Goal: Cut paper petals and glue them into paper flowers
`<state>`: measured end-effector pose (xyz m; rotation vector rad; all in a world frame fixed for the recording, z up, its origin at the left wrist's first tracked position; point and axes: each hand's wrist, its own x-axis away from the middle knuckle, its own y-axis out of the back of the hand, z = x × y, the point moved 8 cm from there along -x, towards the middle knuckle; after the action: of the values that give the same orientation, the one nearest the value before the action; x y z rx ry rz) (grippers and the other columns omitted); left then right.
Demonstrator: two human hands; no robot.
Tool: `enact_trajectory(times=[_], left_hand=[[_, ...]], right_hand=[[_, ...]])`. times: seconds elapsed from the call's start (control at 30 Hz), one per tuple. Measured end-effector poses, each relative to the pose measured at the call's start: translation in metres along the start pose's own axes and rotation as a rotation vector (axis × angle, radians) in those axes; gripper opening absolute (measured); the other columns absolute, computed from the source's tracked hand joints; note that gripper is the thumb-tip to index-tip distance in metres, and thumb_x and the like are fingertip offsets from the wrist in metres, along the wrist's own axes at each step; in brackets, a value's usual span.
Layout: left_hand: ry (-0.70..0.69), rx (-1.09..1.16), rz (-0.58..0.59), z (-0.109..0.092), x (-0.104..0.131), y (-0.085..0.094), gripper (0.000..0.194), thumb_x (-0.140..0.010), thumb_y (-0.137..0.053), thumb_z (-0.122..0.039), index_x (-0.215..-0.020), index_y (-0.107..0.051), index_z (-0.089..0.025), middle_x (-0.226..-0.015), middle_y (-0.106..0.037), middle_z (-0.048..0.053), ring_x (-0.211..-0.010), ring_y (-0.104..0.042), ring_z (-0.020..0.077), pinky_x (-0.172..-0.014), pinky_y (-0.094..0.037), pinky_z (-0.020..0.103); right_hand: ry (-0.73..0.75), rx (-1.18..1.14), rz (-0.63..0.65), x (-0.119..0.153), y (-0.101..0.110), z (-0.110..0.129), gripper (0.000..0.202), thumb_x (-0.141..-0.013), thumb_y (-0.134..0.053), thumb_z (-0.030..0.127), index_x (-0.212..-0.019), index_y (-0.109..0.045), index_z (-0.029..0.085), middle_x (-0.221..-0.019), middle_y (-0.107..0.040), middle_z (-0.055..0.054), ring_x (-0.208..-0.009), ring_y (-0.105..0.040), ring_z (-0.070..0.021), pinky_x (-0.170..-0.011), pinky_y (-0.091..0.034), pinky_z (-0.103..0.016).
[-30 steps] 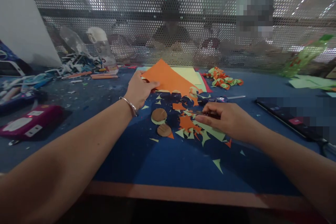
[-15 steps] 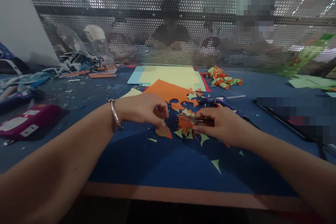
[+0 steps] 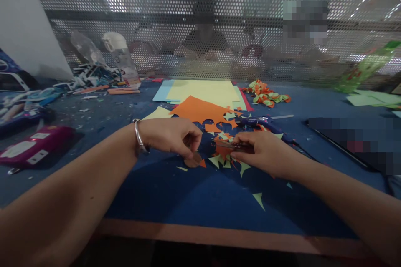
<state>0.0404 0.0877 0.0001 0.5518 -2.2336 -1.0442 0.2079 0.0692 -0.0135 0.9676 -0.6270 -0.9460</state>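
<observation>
My left hand point(image 3: 169, 135), with a metal bangle on the wrist, is closed in a pinch on a round brown disc point(image 3: 193, 161) that rests on the blue table point(image 3: 194, 196). My right hand point(image 3: 265, 152) sits just to the right and grips a small dark pair of scissors point(image 3: 235, 146) pointing left. Orange and pale green paper offcuts point(image 3: 223, 150) lie between and under both hands. An orange sheet point(image 3: 196, 108) with a cut-out edge lies flat behind them.
Yellow and blue sheets point(image 3: 203, 89) are stacked at the back. Paper scraps point(image 3: 266, 94) are at the back right, a purple tool point(image 3: 254, 122) behind my right hand, a magenta case point(image 3: 34, 146) at left. A perforated screen point(image 3: 200, 29) has people behind it.
My left hand let the orange sheet drop flat and came down onto the brown discs, closing on one. My right hand with the scissors shifted slightly toward me.
</observation>
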Motion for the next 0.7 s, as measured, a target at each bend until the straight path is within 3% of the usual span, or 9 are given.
enact_trajectory(times=[0.1,0.17,0.33,0.47,0.7], left_hand=[[-0.012,0.166,-0.043,0.004,-0.003,0.002,0.021,-0.074,-0.069,-0.025,-0.091,-0.062,-0.017,-0.084,-0.067,0.003,-0.074,-0.058,0.0145,-0.067,-0.042,0.026],[0.016,0.242,-0.135,0.009,-0.009,0.007,0.031,-0.076,-0.069,-0.031,-0.103,-0.064,-0.015,-0.087,-0.069,0.004,-0.074,-0.060,0.0151,-0.068,-0.043,0.027],[0.030,0.127,-0.357,0.004,-0.026,0.012,0.035,-0.084,-0.063,-0.040,-0.104,-0.073,-0.013,-0.091,-0.073,0.009,-0.074,-0.060,0.0157,-0.071,-0.042,0.030],[-0.033,0.084,-0.313,-0.007,-0.035,0.004,0.031,-0.086,-0.060,-0.037,-0.101,-0.073,-0.013,-0.097,-0.075,0.009,-0.084,-0.063,0.0168,-0.075,-0.043,0.029],[-0.059,0.103,-0.243,-0.009,-0.034,0.001,0.023,-0.085,-0.062,-0.033,-0.096,-0.071,-0.016,-0.093,-0.075,0.007,-0.081,-0.062,0.0156,-0.075,-0.044,0.028]], right_hand=[[-0.006,-0.003,0.005,-0.001,-0.001,0.000,0.011,-0.087,-0.062,0.029,-0.083,-0.064,0.019,-0.077,-0.070,-0.003,-0.071,-0.063,-0.0192,-0.063,-0.038,-0.030],[-0.005,-0.016,0.012,-0.002,-0.002,0.000,0.010,-0.087,-0.062,0.029,-0.083,-0.065,0.019,-0.077,-0.070,-0.003,-0.071,-0.063,-0.0187,-0.063,-0.038,-0.030],[-0.010,-0.017,0.006,-0.002,-0.001,0.000,0.012,-0.086,-0.062,0.029,-0.080,-0.064,0.019,-0.071,-0.066,-0.001,-0.064,-0.059,-0.0166,-0.059,-0.036,-0.029],[-0.020,-0.049,0.017,-0.001,0.000,0.000,0.013,-0.086,-0.062,0.030,-0.080,-0.065,0.019,-0.068,-0.065,-0.001,-0.062,-0.055,-0.0158,-0.058,-0.035,-0.029],[-0.013,-0.146,0.018,0.000,-0.002,-0.004,0.018,-0.088,-0.061,0.036,-0.085,-0.065,0.019,-0.067,-0.059,0.000,-0.061,-0.050,-0.0146,-0.057,-0.034,-0.028]])
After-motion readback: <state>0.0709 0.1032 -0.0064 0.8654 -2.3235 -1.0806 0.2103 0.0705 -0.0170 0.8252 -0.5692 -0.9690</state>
